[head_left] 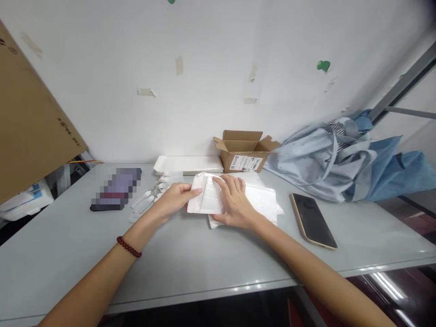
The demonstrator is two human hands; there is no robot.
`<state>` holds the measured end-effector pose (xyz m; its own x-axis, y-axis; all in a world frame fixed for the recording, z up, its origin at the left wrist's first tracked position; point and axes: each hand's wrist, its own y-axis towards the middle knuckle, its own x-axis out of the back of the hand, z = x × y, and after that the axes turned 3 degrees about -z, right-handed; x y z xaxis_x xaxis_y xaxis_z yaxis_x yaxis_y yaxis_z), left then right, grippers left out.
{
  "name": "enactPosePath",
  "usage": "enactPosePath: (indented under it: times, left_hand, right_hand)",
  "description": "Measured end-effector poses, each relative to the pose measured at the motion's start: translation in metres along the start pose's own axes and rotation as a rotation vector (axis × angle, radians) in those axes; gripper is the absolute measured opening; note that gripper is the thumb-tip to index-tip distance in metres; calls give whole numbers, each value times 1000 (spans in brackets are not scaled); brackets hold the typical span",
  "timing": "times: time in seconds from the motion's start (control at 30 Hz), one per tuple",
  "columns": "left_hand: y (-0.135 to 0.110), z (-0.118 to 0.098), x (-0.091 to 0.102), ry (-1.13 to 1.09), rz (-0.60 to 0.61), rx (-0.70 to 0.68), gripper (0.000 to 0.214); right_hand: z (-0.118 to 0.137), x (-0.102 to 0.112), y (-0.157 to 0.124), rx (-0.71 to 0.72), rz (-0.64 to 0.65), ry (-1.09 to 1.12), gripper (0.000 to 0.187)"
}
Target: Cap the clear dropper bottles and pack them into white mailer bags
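A white bubble mailer is held between my two hands, slightly above the table. At its left end, my left hand pinches the flap between thumb and fingers. My right hand grips the other end, fingers on top and thumb underneath. More white bubble mailers lie beneath and to the right of my right hand, partly hidden by it. Several small white items in clear plastic lie just left of my left hand; I cannot make out their kind.
Behind the mailers stand an open cardboard box and a long white package. A phone lies at the right, a pixelated device at the left. Bunched blue fabric covers the table's back right. A large cardboard sheet leans at left.
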<state>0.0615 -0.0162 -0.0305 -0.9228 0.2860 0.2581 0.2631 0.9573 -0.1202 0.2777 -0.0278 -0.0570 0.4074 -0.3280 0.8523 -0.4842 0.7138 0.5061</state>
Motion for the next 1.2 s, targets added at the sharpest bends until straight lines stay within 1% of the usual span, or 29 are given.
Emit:
enactPosePath:
  times: [0.07, 0.13, 0.23, 0.3, 0.4, 0.43, 0.47, 0.5, 0.53, 0.57, 0.6, 0.63, 0.73, 0.8, 0.87, 0.97, 1.03, 1.1, 1.17, 1.2]
  left_hand:
    - [1, 0, -1, 1, -84, -34, 32]
    - [1, -2, -1, 17, -138, -61, 33]
    - [-1, -9, 3, 67, -180, -56, 35]
    - [-3, -14, 11, 137, -199, -57, 33]
    - [-5, -20, 34, 307, -234, -75, 30]
    - [-6, -20, 44, 383, -268, -74, 30]
    - [-6, -19, 55, 482, -340, -67, 29]
    - [-7, -17, 66, 609, -429, -43, 28]
    - [-7, -14, 76, 742, -493, -2, 27]
    - [-6, -10, 86, 855, -529, 59, 25]
    - [-5, -6, 94, 934, -517, 118, 22]
    - [-4, -2, 100, 969, -477, 171, 18]
    - [1, 9, 108, 984, -386, 303, 11]
    - [3, 13, 108, 977, -368, 353, 13]
    - [4, 14, 108, 962, -364, 370, 14]
    - [5, 17, 113, 948, -372, 357, 17]
    - [5, 17, 118, 944, -434, 321, 23]
    - [4, 15, 119, 911, -559, 274, 30]
    - [0, 10, 114, 799, -716, 191, 36]
    - [-2, 5, 109, 705, -781, 128, 38]
  right_hand:
    - [1, 0, -1, 31, -24, -15, 86]
    - [2, 1, -1, 62, -43, -27, 81]
    - [0, 3, -1, 86, -71, -45, 72]
    - [-3, 4, 0, 91, -88, -49, 65]
    - [-9, 4, 1, 94, -118, -39, 58]
    - [-11, 4, 1, 90, -129, -35, 56]
    - [-13, 2, 1, 83, -138, -29, 55]
    - [-14, 1, 1, 76, -143, -23, 54]
    - [-15, -1, 1, 71, -144, -17, 53]
    - [-16, -3, 1, 69, -143, -10, 53]
    - [-16, -4, 1, 70, -139, -4, 53]
    - [-16, -6, 1, 75, -131, 3, 53]
    - [-15, -8, 0, 88, -97, 23, 53]
    - [-14, -9, 0, 80, -80, 31, 53]
    - [-14, -9, 0, 68, -76, 35, 53]
    - [-15, -8, 0, 62, -85, 41, 52]
    - [-15, -8, 0, 61, -93, 42, 52]
    - [-15, -8, 0, 58, -97, 44, 52]
    - [-15, -8, 0, 52, -99, 46, 52]
    - [-15, -8, 0, 47, -98, 48, 52]
